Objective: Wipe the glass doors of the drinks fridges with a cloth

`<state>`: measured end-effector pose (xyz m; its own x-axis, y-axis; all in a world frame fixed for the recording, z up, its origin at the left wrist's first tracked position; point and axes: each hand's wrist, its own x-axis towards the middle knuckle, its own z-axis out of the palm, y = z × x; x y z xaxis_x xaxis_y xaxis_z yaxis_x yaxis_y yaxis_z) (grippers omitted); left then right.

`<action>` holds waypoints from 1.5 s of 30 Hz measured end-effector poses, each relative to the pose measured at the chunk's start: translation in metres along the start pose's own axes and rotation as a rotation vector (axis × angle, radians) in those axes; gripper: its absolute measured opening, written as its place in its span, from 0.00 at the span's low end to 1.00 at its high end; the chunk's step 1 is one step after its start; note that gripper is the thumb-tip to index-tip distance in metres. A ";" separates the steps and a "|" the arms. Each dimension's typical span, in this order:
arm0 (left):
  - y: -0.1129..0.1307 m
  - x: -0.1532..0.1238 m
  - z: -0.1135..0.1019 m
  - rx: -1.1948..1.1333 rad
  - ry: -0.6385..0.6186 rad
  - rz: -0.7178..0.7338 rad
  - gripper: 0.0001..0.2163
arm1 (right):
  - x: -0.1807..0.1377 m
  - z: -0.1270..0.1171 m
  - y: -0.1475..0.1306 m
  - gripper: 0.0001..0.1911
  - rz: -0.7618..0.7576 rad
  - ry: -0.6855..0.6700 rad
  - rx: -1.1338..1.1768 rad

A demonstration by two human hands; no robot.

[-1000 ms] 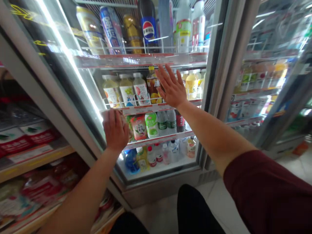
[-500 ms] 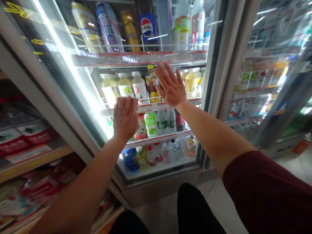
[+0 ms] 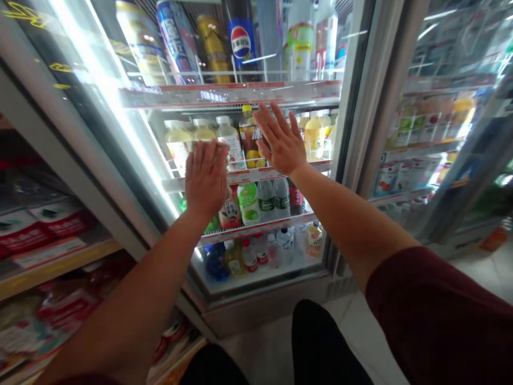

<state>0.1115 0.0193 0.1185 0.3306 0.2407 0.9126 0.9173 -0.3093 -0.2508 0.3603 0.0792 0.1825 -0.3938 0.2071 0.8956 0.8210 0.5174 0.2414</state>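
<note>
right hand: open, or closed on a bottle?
Open. The right hand is flat with its fingers spread, held in front of the middle-shelf bottles and gripping nothing.

I am reading a Pepsi logo with small Chinese characters on the dark bottle (image 3: 240, 40) on the top shelf (image 3: 280, 92), and white Pepsi lettering on the blue can (image 3: 176, 40) nearby. The amber bottle (image 3: 249, 136) is showing white label print too blurred to read.

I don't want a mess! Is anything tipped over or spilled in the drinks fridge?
Nothing stands out. The bottles stand upright in rows on the shelves, no spill shows, and the left hand and right hand are open, holding nothing.
</note>
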 end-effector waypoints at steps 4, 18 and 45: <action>0.013 -0.022 0.010 0.040 0.032 0.086 0.31 | 0.000 0.002 0.001 0.33 0.003 0.006 0.009; 0.033 -0.025 0.019 0.012 -0.001 0.170 0.31 | -0.004 0.005 0.004 0.34 0.038 0.026 0.009; 0.049 -0.011 0.037 -0.007 -0.022 0.086 0.33 | -0.067 0.012 0.057 0.32 0.087 0.028 -0.034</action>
<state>0.1613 0.0353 0.0843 0.4130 0.2329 0.8805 0.8837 -0.3363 -0.3255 0.4282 0.1051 0.1318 -0.3090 0.2269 0.9236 0.8654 0.4698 0.1741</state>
